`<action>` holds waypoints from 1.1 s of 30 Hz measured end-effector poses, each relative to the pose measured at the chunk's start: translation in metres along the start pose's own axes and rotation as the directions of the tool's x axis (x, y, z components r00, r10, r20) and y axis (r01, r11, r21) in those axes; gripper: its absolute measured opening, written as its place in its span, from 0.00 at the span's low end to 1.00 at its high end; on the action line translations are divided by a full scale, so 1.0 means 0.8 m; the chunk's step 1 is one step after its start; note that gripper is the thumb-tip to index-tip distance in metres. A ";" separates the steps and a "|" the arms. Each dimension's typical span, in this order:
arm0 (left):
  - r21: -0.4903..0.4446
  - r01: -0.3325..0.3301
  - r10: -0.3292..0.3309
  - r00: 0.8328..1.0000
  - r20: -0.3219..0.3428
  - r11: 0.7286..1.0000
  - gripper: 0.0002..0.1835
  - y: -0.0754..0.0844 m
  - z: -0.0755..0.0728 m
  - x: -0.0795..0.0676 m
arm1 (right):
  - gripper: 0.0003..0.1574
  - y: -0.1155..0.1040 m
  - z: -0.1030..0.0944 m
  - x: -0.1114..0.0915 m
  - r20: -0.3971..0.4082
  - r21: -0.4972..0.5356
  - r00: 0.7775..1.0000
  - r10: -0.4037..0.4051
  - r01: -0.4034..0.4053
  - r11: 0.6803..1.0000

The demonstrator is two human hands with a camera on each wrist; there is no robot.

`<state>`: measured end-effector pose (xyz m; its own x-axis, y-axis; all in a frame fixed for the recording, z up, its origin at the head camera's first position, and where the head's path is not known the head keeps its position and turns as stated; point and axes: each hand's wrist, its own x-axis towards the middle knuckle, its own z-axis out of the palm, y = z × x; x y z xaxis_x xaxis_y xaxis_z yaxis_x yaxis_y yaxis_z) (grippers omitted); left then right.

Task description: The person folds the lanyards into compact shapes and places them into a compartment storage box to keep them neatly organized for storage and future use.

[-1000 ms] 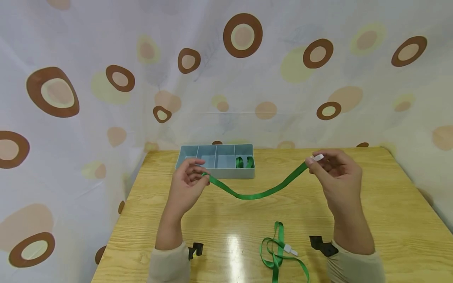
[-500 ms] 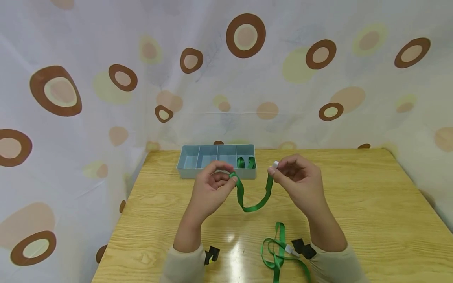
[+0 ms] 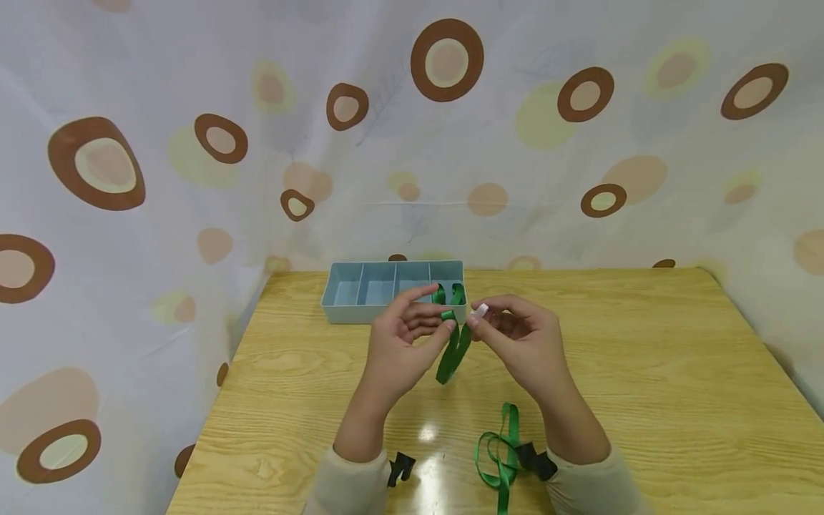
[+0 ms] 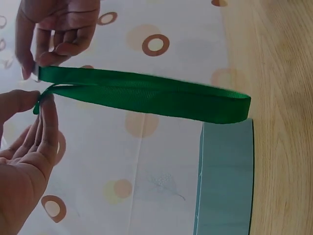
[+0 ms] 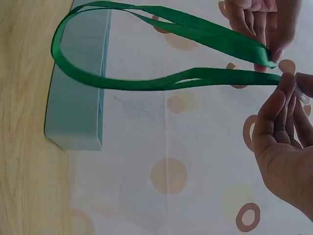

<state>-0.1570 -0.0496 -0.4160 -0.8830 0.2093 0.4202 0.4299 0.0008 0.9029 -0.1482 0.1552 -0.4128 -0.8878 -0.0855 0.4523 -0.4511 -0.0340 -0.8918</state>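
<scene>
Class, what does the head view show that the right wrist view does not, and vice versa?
Only the head view shows the loose green ribbon lying on the table, the sleeves, and the green coils inside the tray.
Only the right wrist view shows the ribbed weave of the held ribbon.
Both show the left hand and right hand pinching it, plus the tray, table and patterned backdrop.

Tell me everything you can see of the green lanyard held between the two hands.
The green lanyard is a flat, narrow ribbon, finely ribbed and like woven fabric, with its strands doubled in places. It hangs in a slack U. The left hand pinches one end; the right hand pinches the other, where a white clip shows, its details partly hidden by fingers. In the head view it hangs in front of the blue divided tray.
</scene>
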 end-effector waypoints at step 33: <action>-0.121 -0.142 0.159 0.977 0.141 0.982 0.11 -0.006 0.021 -0.002 | 0.11 0.010 0.000 -0.005 -0.063 0.008 0.997 0.047 -0.046 0.999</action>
<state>-0.1542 -0.0337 -0.4225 -0.7680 0.3422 0.5414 0.5252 -0.1474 0.8381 -0.1484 0.1553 -0.4220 -0.9119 -0.0237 0.4096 -0.4086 -0.0380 -0.9119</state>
